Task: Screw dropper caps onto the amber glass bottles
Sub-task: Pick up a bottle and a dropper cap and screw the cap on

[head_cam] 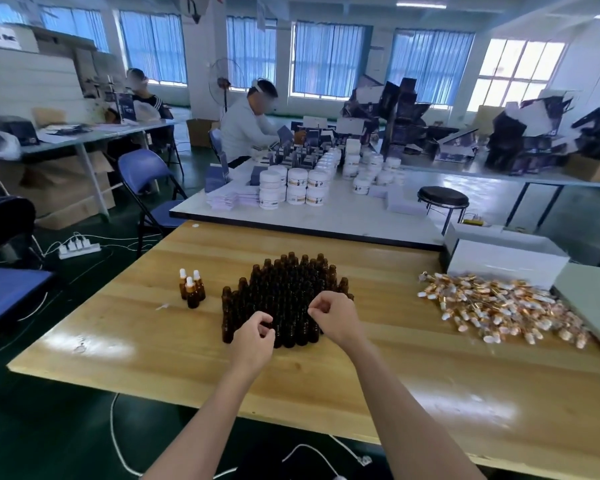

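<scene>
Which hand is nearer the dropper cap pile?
Right. The right hand hovers over the near right part of the open bottle cluster, on the side of the dropper cap pile; the left hand is farther left, at the cluster's near edge.

Left hand hides front bottles; grip possibly empty.

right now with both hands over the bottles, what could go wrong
1. The uncapped bottles stand packed tight; the left hand or right hand, both over the near rows, could tip one and topple its neighbours.
2. The caps lie in a loose heap far right; reaching across could brush bottles or scatter caps toward the table edge.
3. The three capped bottles stand apart, left of the cluster; a left-arm sweep might knock them.
</scene>
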